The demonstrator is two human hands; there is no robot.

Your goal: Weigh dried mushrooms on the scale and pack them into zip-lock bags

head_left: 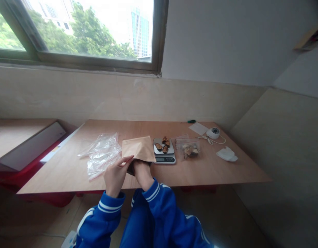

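A brown kraft paper bag (138, 147) lies at the front middle of the table, its mouth toward me. My left hand (116, 174) pinches the edge of its opening between thumb and fingers. Inside the mouth is my right hand (143, 173); its fingers are hidden by the paper. Just right of the bag stands a digital kitchen scale (165, 159), with several dark brown dried pieces (165, 148) on its plate. Beside the scale, a clear zip bag (189, 148) holds more pale and brown pieces.
Clear plastic bags (103, 153) lie crumpled on the left of the table (200, 174). To the right are a white dome camera (213, 133) with its cable, a crumpled tissue (226, 154), a paper sheet (198, 128) and a green-handled screwdriver (191, 121).
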